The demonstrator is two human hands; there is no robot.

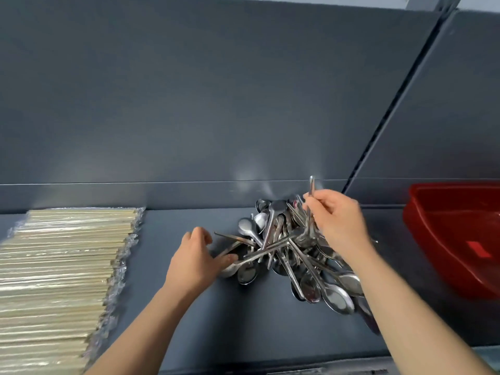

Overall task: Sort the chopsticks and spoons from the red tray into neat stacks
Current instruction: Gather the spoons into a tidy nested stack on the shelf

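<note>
Spoons in a tangle, both hands picking through the heap

Spoons [290, 250] lie jumbled on the dark counter [189, 320], well left of the red tray [422, 239], which looks emptied at the far right. Chopsticks [62, 272] already lie in a tidy wrapped stack at the far left, so by my read the spoon sorting is the step in hand.

The right hand [339, 220] reaches over the far side of the pile, wrist bent down, fingers pinched around a few spoon handles whose ends stick up toward the back wall [216, 104]. The left hand [196, 255] comes in low from the near left, palm down, thumb and fingers closing on a handle at the pile's left edge; whether it has a firm hold, I cannot tell.

Next move calls for drawing those handles clear without dragging neighbours along, then turning the bowls the same way so they nest.
</note>
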